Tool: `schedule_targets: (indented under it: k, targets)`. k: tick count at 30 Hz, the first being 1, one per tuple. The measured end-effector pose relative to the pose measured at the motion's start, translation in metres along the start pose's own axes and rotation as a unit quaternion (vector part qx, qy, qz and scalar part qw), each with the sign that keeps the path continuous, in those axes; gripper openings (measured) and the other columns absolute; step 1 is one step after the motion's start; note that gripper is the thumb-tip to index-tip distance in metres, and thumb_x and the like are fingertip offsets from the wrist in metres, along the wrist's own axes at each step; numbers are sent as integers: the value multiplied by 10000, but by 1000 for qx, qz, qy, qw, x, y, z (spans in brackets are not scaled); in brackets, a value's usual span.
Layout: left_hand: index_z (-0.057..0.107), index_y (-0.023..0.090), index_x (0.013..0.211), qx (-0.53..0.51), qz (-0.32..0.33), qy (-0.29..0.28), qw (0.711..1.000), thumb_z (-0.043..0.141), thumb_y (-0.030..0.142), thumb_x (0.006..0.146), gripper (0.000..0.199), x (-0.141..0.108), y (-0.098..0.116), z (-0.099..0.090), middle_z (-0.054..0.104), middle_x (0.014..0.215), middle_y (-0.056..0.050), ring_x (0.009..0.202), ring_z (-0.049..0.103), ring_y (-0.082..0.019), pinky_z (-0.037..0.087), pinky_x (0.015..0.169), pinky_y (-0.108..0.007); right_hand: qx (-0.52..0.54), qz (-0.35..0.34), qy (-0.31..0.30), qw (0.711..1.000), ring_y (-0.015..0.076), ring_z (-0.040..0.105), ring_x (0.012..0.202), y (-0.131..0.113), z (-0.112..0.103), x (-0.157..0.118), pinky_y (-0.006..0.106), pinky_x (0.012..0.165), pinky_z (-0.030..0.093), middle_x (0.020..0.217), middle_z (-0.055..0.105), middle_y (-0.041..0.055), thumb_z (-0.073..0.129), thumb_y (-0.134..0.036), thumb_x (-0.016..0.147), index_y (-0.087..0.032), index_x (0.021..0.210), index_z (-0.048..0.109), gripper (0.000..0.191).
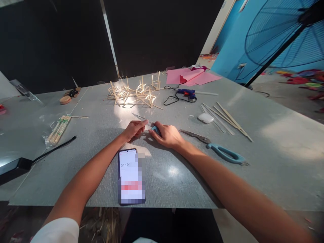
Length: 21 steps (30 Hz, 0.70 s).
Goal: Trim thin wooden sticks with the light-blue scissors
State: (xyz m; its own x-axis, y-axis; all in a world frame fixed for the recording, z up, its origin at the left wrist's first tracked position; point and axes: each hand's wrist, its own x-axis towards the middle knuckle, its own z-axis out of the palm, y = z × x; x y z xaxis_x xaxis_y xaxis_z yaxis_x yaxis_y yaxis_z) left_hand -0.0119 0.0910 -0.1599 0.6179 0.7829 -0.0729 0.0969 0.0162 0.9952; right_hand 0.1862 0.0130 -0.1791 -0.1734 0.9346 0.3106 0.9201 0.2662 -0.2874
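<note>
My right hand (pixel 165 135) is wrapped round a light blue handle (pixel 155 129) at the middle of the grey table. A thin pointed metal blade (pixel 138 116) extends up and left from between the hands. My left hand (pixel 134 131) is closed beside it, thumb and fingertips pressed together near the blade; what they pinch is too small to make out. A phone (pixel 128 175) lies just below my left hand. To the right of my right hand rest large scissors (pixel 225 152) with blue handles.
Behind the hands stand wooden stick frames (pixel 134 92). A glue gun (pixel 186 94), pink paper (pixel 192 76), a white case (pixel 206 117) and loose sticks (pixel 231 120) lie right. Bundled sticks (pixel 59 130) and a black device (pixel 17 168) are left; a fan (pixel 280 37) stands beyond.
</note>
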Motion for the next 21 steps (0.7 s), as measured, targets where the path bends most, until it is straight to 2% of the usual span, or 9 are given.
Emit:
schedule_targets:
  k: [6,10,15,21]
  targets:
    - [389,181,532,42,7,17,999,665,668,835,636,-1,2,3,273,464,59,408,236,-39,157,436,-240,-28,-11,-2,1000,197,651,690,-2,3,0,300,587,234,877,746,82,280,-625,1031,-187,1079,576,530]
    - [411,183,581,41,20,11,999,708,643,810,593,-1,2,4,311,488,60,424,252,-42,167,436,-244,-48,6,3,999,202,658,710,-4,2,0,304,584,233,887,746,92,275,-598,1039,-178,1102,579,523]
    - [412,182,592,53,40,-4,998,678,621,849,573,-2,2,5,312,491,59,433,252,-43,177,443,-248,-48,19,1,999,223,673,744,-8,2,0,303,594,274,941,751,124,272,-593,1034,-171,1122,581,531]
    - [339,193,563,122,64,-10,990,673,687,810,645,-2,2,7,287,479,60,430,244,-40,169,437,-230,-23,123,29,992,270,701,786,-1,2,7,318,621,334,906,757,136,237,-590,1043,-168,1214,557,557]
